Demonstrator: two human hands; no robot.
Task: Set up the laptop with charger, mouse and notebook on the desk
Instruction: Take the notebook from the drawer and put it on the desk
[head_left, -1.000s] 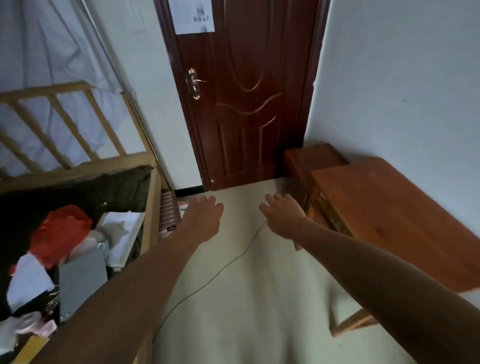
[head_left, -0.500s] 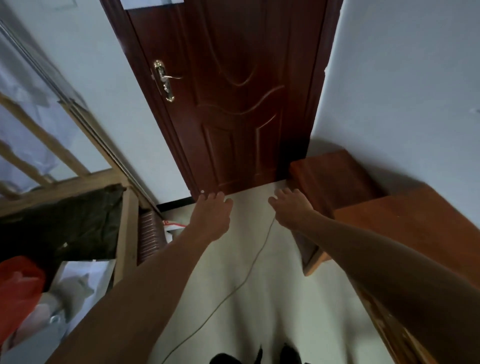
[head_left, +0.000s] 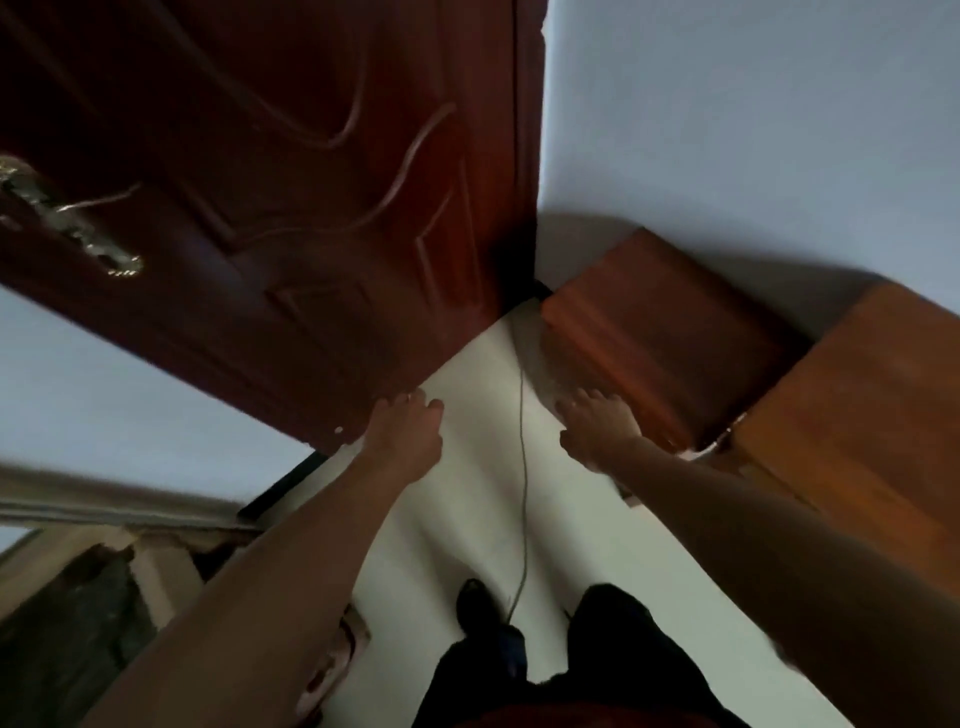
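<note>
My left hand (head_left: 408, 431) and my right hand (head_left: 597, 423) are stretched out in front of me, palms down, fingers straight, holding nothing. The orange-brown wooden desk (head_left: 862, 415) stands at the right against the white wall, its top bare. A lower dark-red wooden cabinet (head_left: 660, 332) sits between the desk and the door; my right hand hovers in front of its near corner. No laptop, charger, mouse or notebook shows in this view.
A dark-red panelled door (head_left: 311, 208) with a metal handle (head_left: 67, 218) fills the upper left. A thin cable (head_left: 522, 467) runs along the pale floor between my hands. My feet (head_left: 483, 608) are below. A wooden bed frame (head_left: 156, 561) is at the lower left.
The view has tilted and moved closer to the door. The bed with its clutter has slid out to the lower left. Both hands stay outstretched and hold nothing.
</note>
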